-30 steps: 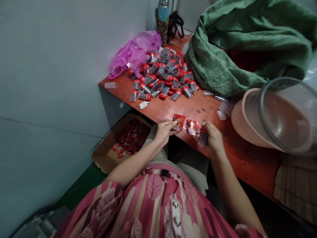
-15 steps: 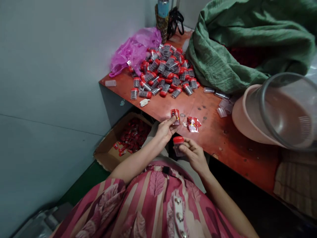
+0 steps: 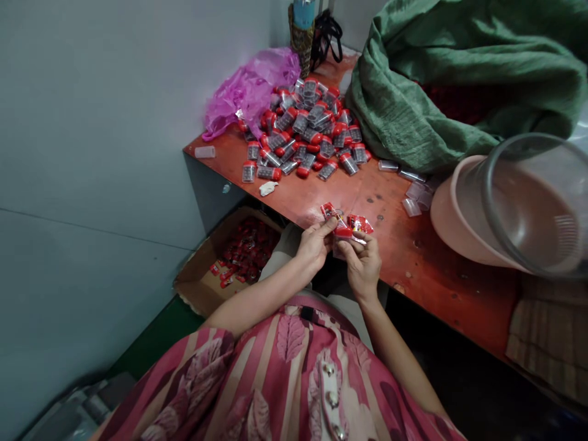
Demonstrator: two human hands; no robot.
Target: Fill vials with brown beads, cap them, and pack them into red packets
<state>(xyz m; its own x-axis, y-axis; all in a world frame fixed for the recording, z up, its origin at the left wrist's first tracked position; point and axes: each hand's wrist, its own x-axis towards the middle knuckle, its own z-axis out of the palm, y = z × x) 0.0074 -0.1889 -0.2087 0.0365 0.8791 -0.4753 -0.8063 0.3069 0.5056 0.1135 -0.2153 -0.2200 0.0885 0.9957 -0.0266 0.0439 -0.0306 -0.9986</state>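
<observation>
My left hand (image 3: 316,246) is closed on a small red printed packet (image 3: 327,211), pinched between thumb and fingers at the table's front edge. Against it, my right hand (image 3: 362,263) grips a small clear container with a red cap (image 3: 342,233), cap end up. The two hands nearly touch, and the container meets the packet. Just behind my right fingers lies another red packet (image 3: 360,223) on the red table (image 3: 399,245). Farther back is a heap of similar red-capped containers (image 3: 312,131).
A pink plastic bag (image 3: 257,86) lies by the heap. To the right are a green cloth sack (image 3: 404,104), loose clear cups (image 3: 413,206) and a pink basin (image 3: 448,229) with a clear tub in it. Below left, a cardboard box (image 3: 193,285) holds red packets.
My right hand has brought the red-capped container from the right, down past the table edge, then up to the packet in my left hand. The left-hand packet has tilted.
</observation>
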